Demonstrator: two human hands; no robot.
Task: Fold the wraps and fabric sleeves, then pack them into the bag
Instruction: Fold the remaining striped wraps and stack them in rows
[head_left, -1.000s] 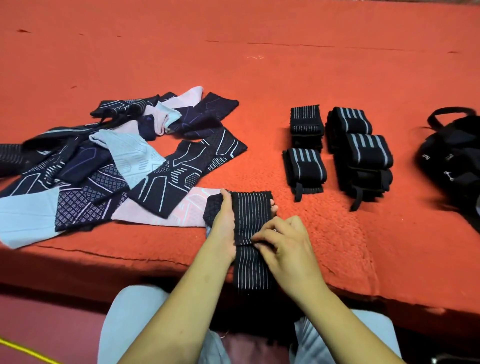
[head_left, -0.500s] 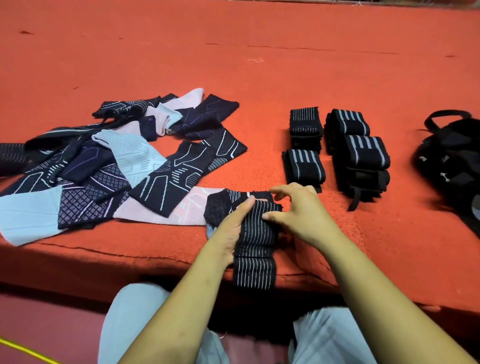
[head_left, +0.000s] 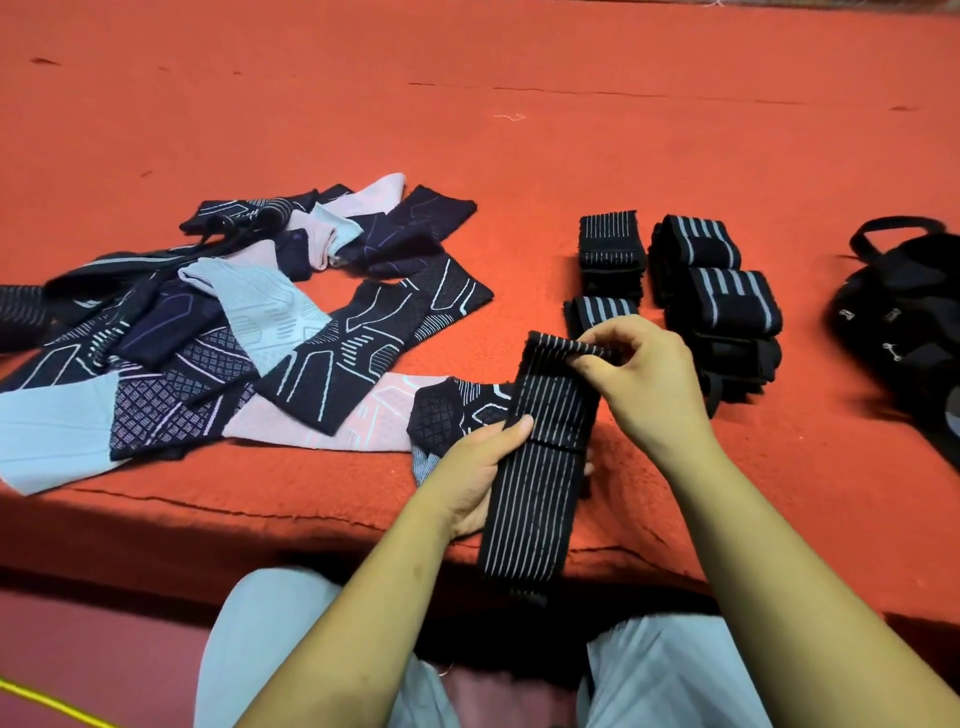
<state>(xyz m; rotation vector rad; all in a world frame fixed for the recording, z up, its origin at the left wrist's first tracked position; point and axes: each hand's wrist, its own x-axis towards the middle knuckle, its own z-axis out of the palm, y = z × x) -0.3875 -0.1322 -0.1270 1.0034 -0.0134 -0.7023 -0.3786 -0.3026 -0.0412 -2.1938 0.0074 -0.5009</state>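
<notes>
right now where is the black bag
In the head view, the bag sits at the far right edge of the orange mat, just right of the folded wraps.

I sit before a low platform (head_left: 467, 78) covered in orange-red felt, which fills nearly all I see. Far back on the platform a thin dark seam (head_left: 597, 94) runs across, with a scrap of white thread (head_left: 509, 117) just on my side of it. The platform's front edge (head_left: 156, 540) drops into shadow. Below it lies a maroon floor (head_left: 104, 639), crossed at its left corner by a yellow cord (head_left: 52, 702). The light is soft and even.
</notes>
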